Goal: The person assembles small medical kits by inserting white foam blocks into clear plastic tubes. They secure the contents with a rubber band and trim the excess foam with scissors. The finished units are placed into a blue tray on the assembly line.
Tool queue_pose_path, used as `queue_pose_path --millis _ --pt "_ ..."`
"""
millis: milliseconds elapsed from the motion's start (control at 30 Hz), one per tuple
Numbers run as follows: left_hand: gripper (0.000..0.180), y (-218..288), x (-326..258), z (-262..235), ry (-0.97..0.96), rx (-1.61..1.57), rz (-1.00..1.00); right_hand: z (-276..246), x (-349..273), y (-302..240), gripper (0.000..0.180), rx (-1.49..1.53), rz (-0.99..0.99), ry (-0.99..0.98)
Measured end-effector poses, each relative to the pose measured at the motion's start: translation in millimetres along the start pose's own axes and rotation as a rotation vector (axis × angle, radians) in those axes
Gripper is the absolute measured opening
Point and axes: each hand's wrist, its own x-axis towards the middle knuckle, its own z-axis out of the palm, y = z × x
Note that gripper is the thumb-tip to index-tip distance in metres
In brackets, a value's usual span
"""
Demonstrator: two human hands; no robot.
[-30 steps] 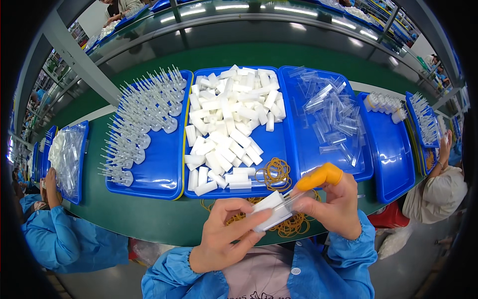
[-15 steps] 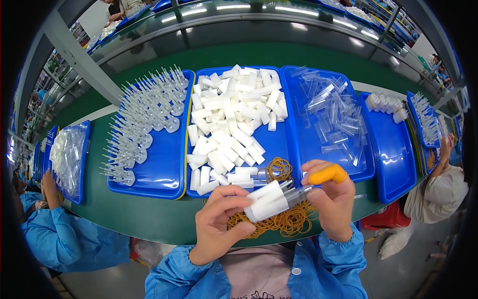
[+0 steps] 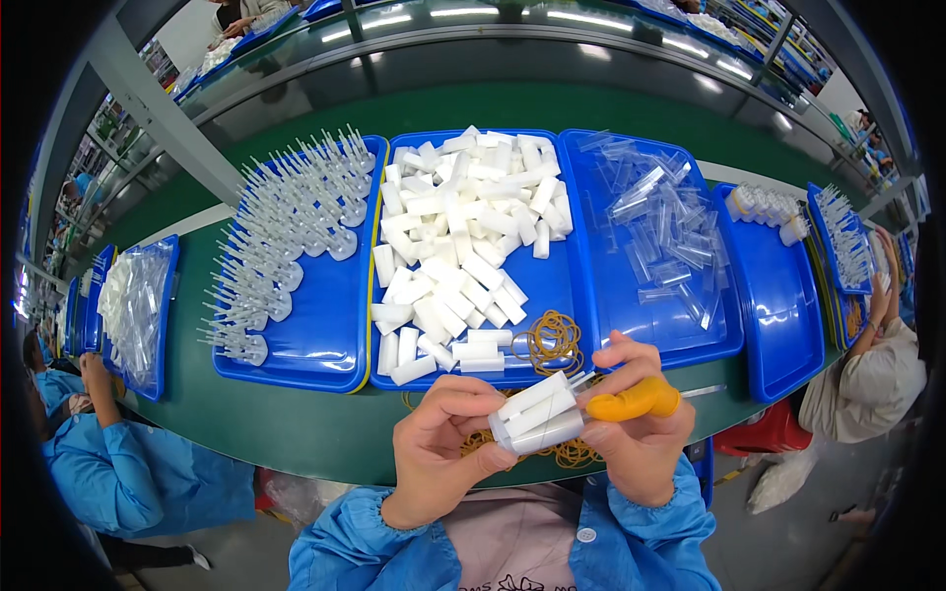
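Between my two hands is a small assembly of white cylinders (image 3: 537, 404) on a clear plastic base (image 3: 501, 429), its thin pins sticking out at the upper right. My left hand (image 3: 439, 443) pinches the base end with thumb and fingertips. At the other end, my right hand (image 3: 641, 424), an orange finger cot on one finger, is closed around the pin side and the lower cylinder. Whether a clear tube sits over that cylinder, I cannot tell. Below the assembly lie orange rubber bands (image 3: 572, 453), partly hidden by it and my hands.
Blue trays stand in a row: pinned clear bases (image 3: 296, 236) left, loose white cylinders (image 3: 463, 227) in the middle, clear tubes (image 3: 670, 236) right. Rubber bands (image 3: 552, 340) lie at the middle tray's front corner. Finished-looking white pieces (image 3: 764, 209) sit further right. Co-workers work on both sides.
My right hand has moved left and inward, from a clear tube at the pin tips to the assembly's side. The assembly has shifted slightly and tilted; my left hand keeps hold of its base.
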Motion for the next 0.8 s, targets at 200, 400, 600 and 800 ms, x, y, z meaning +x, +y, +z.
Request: queue_pose_path --millis 200,400,600,800 --pt "0.037 0 0 3 0.042 -0.029 -0.02 2 3 4 0.02 0.011 -0.009 0.003" --pt "0.039 -5 -3 1 0.085 -0.006 -0.025 0 5 5 0.019 -0.01 -0.007 -0.025" --pt "0.041 -3 -1 -6 0.103 0.024 -0.067 -21 25 10 0.017 -0.091 0.032 -0.16" --pt "0.04 0 1 -8 0.177 -0.015 -0.083 -81 47 55 0.026 -1.115 -0.066 -0.083"
